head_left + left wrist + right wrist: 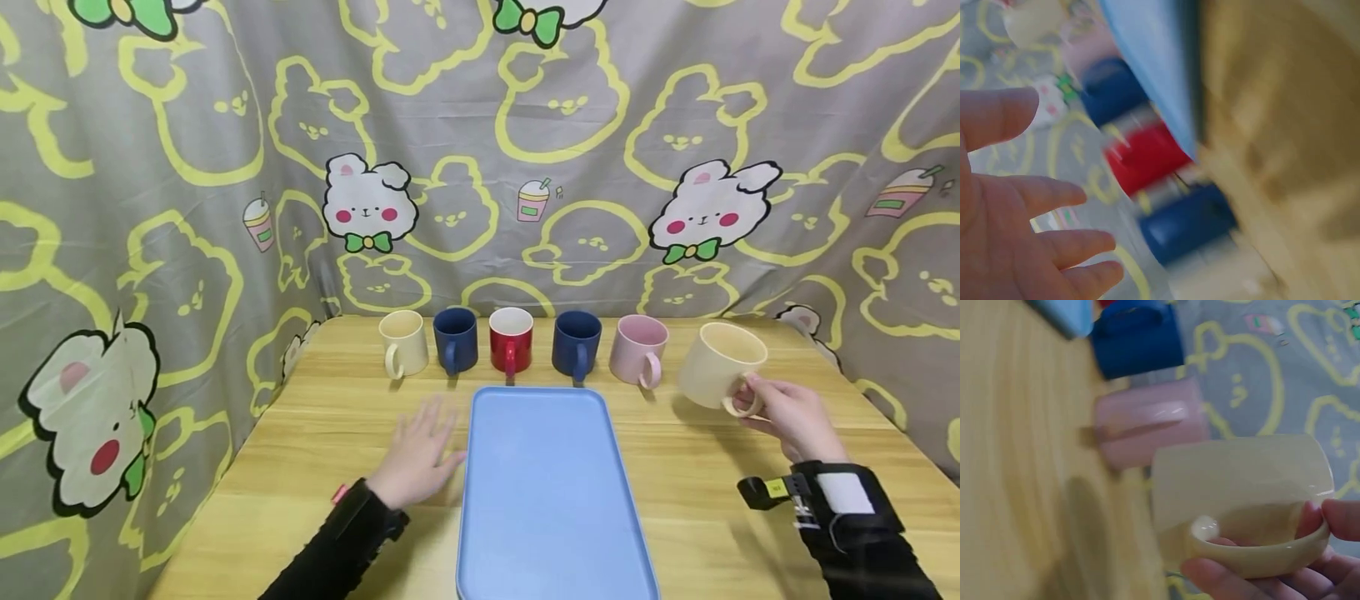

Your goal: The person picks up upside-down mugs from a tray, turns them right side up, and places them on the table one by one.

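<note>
My right hand grips the handle of a cream mug at the right end of the row. The mug is tilted and appears raised off the table, with a shadow beneath it. In the right wrist view, thumb and fingers wrap the handle of that cream mug. My left hand hovers with spread fingers beside the left edge of a blue tray, holding nothing. The left wrist view also shows its fingers apart from everything.
Along the table's back stand another cream mug, a navy mug, a red mug, a second navy mug and a pink mug. Behind them hangs a patterned grey curtain. The wooden table lies around the tray.
</note>
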Available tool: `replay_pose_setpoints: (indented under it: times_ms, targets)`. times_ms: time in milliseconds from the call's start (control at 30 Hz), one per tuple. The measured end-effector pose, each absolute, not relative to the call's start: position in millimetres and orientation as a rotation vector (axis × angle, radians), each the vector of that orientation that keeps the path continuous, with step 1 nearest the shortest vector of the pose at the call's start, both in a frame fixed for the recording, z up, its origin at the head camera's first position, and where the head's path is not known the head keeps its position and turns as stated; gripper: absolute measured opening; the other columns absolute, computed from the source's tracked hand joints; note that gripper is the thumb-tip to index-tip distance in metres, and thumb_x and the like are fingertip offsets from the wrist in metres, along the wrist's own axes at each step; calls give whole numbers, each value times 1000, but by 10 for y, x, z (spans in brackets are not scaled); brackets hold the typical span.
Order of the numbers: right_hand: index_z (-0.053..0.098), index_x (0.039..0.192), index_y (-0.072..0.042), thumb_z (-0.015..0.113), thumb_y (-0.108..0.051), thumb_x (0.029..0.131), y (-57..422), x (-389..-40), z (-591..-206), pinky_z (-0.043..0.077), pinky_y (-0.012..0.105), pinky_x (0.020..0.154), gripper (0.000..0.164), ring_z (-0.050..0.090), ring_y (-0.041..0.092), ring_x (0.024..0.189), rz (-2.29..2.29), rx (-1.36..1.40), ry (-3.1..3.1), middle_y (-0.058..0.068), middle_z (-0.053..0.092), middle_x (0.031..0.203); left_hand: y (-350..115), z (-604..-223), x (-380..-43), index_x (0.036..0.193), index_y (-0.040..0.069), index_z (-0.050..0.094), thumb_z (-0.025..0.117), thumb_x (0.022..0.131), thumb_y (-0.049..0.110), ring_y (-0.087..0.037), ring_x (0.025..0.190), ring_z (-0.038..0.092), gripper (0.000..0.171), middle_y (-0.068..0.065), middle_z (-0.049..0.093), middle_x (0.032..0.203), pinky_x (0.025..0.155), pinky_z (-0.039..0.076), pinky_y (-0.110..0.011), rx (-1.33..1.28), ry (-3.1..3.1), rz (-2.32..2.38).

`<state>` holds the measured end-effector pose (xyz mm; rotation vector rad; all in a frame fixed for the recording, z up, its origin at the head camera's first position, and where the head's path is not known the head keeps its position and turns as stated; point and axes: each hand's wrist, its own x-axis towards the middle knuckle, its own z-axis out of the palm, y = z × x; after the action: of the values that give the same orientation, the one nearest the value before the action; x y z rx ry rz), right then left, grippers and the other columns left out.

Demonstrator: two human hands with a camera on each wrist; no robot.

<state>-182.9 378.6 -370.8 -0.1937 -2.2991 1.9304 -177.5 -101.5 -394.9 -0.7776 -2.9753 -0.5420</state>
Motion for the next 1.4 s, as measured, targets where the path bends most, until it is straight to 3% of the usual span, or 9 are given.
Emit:
replay_pose_setpoints:
  times_ms: [133, 233, 433, 733, 1000, 1300, 1400]
  targets:
    - [49, 112, 26, 44, -23, 103, 3746, -1966, -3830, 56, 23, 62, 50, 60, -1, 69, 1785, -298, -2369, -10, 62, 75, -1349, -4062, -1624, 143, -6, 40, 57, 97, 29, -48, 139, 20, 60, -31, 22, 152, 106, 13, -70, -596, -3016, -499]
    - [43, 119, 29, 43, -24, 103, 3714, -2051, -3903, 56, 23, 62, 56, 58, -2, 68, 1750, -349, -2369, -12, 60, 74, -1499, -4130, -1517, 141, -6, 42, 59, 96, 29, -50, 137, 22, 59, -33, 26, 149, 104, 14, -72, -542, -3019, -497]
    - [43, 125, 27, 43, -26, 103, 3649, -2222, -3984, 56, 22, 62, 57, 57, -3, 68, 1765, -431, -2328, -15, 59, 74, -1597, -4205, -1360, 140, -7, 43, 59, 96, 30, -53, 136, 22, 60, -34, 26, 148, 104, 15, -73, -480, -3023, -552]
    - [55, 114, 19, 46, -24, 102, 3606, -2369, -4109, 54, 20, 59, 46, 55, -2, 63, 1759, -574, -2222, -16, 57, 66, -1635, -4237, -1278, 140, -7, 44, 61, 95, 28, -54, 135, 23, 60, -35, 29, 147, 103, 16, -73, -415, -3021, -553]
    - [49, 128, 18, 44, -31, 102, 3629, -2398, -4207, 53, 18, 59, 56, 51, -6, 63, 1600, -676, -2320, -18, 58, 69, -1631, -4254, -1263, 140, -8, 43, 61, 95, 27, -55, 135, 22, 60, -37, 28, 146, 102, 15, -74, -431, -3032, -589]
    - [53, 122, 19, 44, -33, 102, 3684, -2408, -4181, 54, 20, 59, 56, 50, -3, 63, 1531, -632, -2384, -11, 57, 71, -1644, -4247, -1260, 140, -9, 43, 62, 94, 26, -55, 135, 22, 60, -36, 27, 147, 103, 15, -73, -429, -3017, -593]
    - [48, 126, 20, 39, -33, 103, 3669, -2408, -4167, 54, 18, 64, 59, 54, 3, 74, 1576, -602, -2406, 6, 62, 86, -1653, -4235, -1277, 140, -9, 42, 61, 95, 26, -56, 135, 22, 60, -36, 26, 148, 103, 16, -73, -434, -3011, -581]
